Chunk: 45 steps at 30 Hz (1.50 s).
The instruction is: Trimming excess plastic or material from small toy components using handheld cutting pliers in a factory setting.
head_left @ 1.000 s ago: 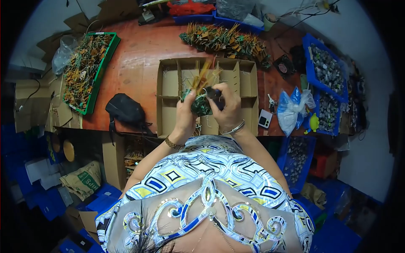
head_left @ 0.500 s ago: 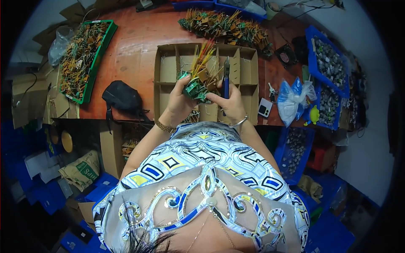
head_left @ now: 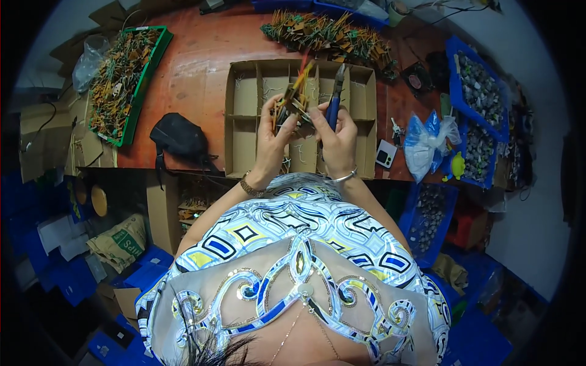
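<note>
Above the divided cardboard box (head_left: 242, 146), my left hand (head_left: 272, 135) is closed around a small bundle of circuit boards (head_left: 295, 102). Yellow and red wires stick up from the boards, which are partly hidden by my fingers. My right hand (head_left: 339, 139) grips cutting pliers (head_left: 334, 108) with blue handles, jaws pointing up and away from the boards. The thumb and fingertips of that hand also reach the near right side of the bundle. White wire scraps lie in some of the box's compartments.
At the left a green tray (head_left: 144, 91) is full of wired boards. A heap of similar boards (head_left: 329, 38) lies along the far side. Near me are a black bag (head_left: 178, 135) and a phone (head_left: 385, 153). Blue bins (head_left: 455, 61) of small parts stand at the right, by a plastic bag (head_left: 419, 149).
The bundle has turned, so its green faces no longer show and the wires stand more upright. My left fingers have shifted around it, and the pliers tilt a little further right.
</note>
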Available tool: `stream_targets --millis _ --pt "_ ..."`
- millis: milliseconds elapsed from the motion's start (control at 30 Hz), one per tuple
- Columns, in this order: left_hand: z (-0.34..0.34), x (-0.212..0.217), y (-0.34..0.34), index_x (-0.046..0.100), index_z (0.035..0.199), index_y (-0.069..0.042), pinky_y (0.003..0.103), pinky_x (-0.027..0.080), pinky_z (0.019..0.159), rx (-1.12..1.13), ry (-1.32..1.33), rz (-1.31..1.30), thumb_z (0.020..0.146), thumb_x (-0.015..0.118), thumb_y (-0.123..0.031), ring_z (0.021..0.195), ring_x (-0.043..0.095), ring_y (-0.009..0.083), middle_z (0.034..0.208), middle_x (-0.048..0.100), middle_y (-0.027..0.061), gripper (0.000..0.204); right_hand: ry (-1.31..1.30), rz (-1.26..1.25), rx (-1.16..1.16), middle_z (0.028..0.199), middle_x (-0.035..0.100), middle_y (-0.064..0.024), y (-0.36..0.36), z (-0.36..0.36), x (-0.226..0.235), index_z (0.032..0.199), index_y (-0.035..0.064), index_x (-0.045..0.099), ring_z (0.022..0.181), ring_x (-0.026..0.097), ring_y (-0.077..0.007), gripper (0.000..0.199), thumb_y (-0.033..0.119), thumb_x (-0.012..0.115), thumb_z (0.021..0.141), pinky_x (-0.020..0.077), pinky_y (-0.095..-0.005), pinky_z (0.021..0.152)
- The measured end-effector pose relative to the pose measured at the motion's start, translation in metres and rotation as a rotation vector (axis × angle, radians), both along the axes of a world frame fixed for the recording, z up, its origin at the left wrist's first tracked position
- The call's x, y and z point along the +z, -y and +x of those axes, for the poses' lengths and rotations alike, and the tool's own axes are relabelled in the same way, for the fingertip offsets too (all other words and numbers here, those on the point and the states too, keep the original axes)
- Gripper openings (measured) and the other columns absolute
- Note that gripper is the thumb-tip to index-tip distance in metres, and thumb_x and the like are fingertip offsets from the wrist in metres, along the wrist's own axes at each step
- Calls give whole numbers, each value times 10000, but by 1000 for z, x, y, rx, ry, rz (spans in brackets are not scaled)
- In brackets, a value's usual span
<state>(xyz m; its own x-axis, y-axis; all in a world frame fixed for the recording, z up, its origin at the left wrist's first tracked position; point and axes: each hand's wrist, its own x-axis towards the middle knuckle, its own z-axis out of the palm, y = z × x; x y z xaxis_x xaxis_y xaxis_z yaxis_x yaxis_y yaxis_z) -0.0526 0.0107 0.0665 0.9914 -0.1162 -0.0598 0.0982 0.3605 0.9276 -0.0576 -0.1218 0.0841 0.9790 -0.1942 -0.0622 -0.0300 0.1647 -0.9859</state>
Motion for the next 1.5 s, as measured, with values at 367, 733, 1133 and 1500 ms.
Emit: stream_targets --millis 367,733,1133,1500 --pt "15 14 -22 484 1176 -24 388 573 834 -88 -281 -525 890 610 -223 960 637 239 1050 607 129 370 129 170 267 1182 618 -172 13 -13 38 1105 -6 548 694 537 -84 223 69 573 896 458 -218 668" --pt "14 19 -30 586 1053 -45 417 533 793 -60 -552 -883 828 648 -277 943 589 248 1033 620 115 329 247 -1159 270 889 614 -135 46 -26 72 1107 21 606 814 608 -314 434 18 705 684 484 -398 697" --pt "12 19 -33 623 1040 -25 417 489 829 -241 -358 -833 820 608 -252 971 600 262 1018 654 122 316 248 -1324 317 872 575 -132 36 -26 90 1137 -3 592 843 588 -301 517 12 692 630 474 -402 738" --pt "11 17 -37 621 1056 20 418 493 885 -365 -353 -825 803 606 -239 992 616 275 1034 661 157 362 284 -1405 349 865 575 -121 38 -25 95 1143 -4 594 841 584 -280 526 10 689 626 475 -393 764"
